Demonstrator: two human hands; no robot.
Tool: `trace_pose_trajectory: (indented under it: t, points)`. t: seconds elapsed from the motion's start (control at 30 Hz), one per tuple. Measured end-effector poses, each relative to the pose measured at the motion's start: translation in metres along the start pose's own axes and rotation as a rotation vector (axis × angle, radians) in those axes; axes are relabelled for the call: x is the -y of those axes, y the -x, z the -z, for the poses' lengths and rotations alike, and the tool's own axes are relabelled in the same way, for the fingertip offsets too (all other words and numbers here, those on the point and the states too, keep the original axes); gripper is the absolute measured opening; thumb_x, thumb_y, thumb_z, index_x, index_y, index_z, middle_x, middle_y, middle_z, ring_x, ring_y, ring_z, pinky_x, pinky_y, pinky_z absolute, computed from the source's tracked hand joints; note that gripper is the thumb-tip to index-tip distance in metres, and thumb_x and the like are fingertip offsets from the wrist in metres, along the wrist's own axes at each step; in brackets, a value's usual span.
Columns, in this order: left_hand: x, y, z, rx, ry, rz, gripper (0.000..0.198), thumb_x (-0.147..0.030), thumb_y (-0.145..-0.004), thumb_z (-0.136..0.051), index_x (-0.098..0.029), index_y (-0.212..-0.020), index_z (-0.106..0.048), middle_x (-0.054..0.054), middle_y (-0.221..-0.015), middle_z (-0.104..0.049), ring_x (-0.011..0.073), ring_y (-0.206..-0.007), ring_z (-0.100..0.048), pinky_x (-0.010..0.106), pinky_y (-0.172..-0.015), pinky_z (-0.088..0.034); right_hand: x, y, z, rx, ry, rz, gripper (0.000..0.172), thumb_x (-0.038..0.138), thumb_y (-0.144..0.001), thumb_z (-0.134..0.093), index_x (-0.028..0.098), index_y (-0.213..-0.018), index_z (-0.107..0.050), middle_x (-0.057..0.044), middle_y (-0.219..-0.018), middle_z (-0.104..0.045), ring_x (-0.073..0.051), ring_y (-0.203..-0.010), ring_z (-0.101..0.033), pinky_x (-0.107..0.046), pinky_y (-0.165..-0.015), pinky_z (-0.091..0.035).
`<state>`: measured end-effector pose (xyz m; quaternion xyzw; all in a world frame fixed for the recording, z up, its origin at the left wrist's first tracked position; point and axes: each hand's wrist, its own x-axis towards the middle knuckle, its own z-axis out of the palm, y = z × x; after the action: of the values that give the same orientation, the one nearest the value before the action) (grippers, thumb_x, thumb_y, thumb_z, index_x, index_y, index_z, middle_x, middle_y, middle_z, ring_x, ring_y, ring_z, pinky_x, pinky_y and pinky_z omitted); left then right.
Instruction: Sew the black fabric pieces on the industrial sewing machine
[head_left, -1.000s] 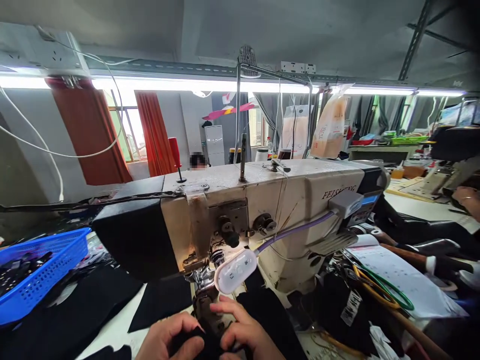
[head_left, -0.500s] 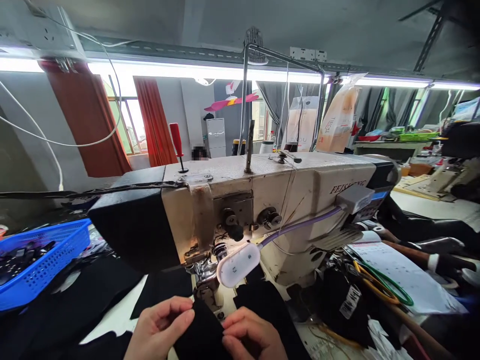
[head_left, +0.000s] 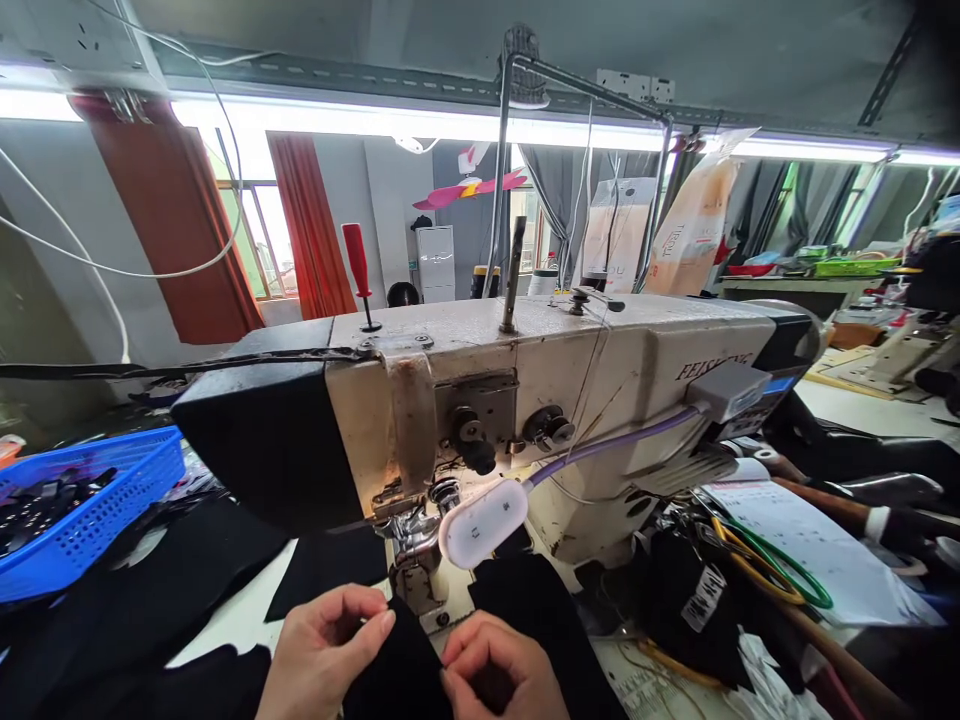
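Between my two hands is a piece of black fabric [head_left: 401,655], just in front of the sewing machine's needle area. My left hand [head_left: 326,640] pinches its left edge between thumb and fingertips. On the opposite edge, my right hand [head_left: 501,668] grips with thumb and fingers bent together. The sewing machine [head_left: 450,390] stands right behind the fabric, its metal presser foot area [head_left: 420,545] partly hidden by a small lit lamp [head_left: 484,522] on a purple flexible neck. Another black fabric piece [head_left: 540,610] lies to the right, partly under my right hand.
A blue plastic basket [head_left: 90,520] with small dark parts stands at the left, beside spread black fabric [head_left: 195,570]. On the right lie green-handled and orange-handled scissors [head_left: 787,565], white papers [head_left: 817,540] and a labelled black bundle [head_left: 690,600]. A red screwdriver [head_left: 355,262] stands upright on the machine.
The camera view has shifted slightly, so the machine sits a little further right. Both hands keep hold of the black fabric, with the right fingers curled a bit more.
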<state>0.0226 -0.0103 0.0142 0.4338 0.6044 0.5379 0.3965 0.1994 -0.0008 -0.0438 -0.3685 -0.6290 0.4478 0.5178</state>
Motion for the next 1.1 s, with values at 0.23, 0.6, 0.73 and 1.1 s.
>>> trace_pose_trajectory:
  t: [0.23,0.6,0.73,1.1]
  points:
    - [0.016,-0.011,-0.005,0.027,-0.05,0.015,0.031,-0.046,-0.058,-0.077,-0.017,-0.062,-0.067,0.0,-0.065,-0.065,0.0122,-0.062,-0.054,0.022,-0.061,-0.042,-0.011,-0.001,-0.007,-0.032,-0.025,0.017,0.014,0.011,-0.065,-0.055,0.015,-0.055,-0.046,-0.004,-0.069,-0.061,-0.01,-0.061,-0.054,-0.019,-0.057,-0.041]
    - [-0.001,-0.053,-0.004,0.169,0.061,0.245,0.026,-0.032,-0.059,-0.081,-0.017,-0.069,-0.063,-0.003,-0.062,-0.064,0.0094,-0.06,-0.054,0.019,-0.057,-0.04,0.016,-0.026,-0.031,-0.206,-0.501,-0.433,0.019,0.02,-0.057,-0.068,0.011,-0.07,-0.058,0.004,-0.058,-0.049,-0.001,-0.048,-0.034,-0.014,-0.048,-0.023]
    - [-0.011,-0.062,-0.003,0.226,0.121,0.27,0.024,-0.034,-0.062,-0.078,-0.015,-0.075,-0.071,0.004,-0.075,-0.072,0.0171,-0.072,-0.064,0.028,-0.071,-0.051,0.014,-0.034,-0.035,-0.173,-0.602,-0.541,0.022,0.024,-0.059,-0.071,0.014,-0.068,-0.055,0.01,-0.048,-0.033,0.0,-0.043,-0.023,-0.015,-0.046,-0.018]
    - [-0.014,-0.065,-0.004,0.189,0.143,0.213,0.02,-0.032,-0.059,-0.078,-0.016,-0.053,-0.068,0.003,-0.054,-0.068,0.02,-0.057,-0.065,0.033,-0.061,-0.055,0.005,-0.039,-0.043,-0.226,-0.596,-0.551,0.021,0.022,-0.058,-0.075,0.016,-0.073,-0.062,0.009,-0.046,-0.04,-0.003,-0.04,-0.034,-0.017,-0.05,-0.038]
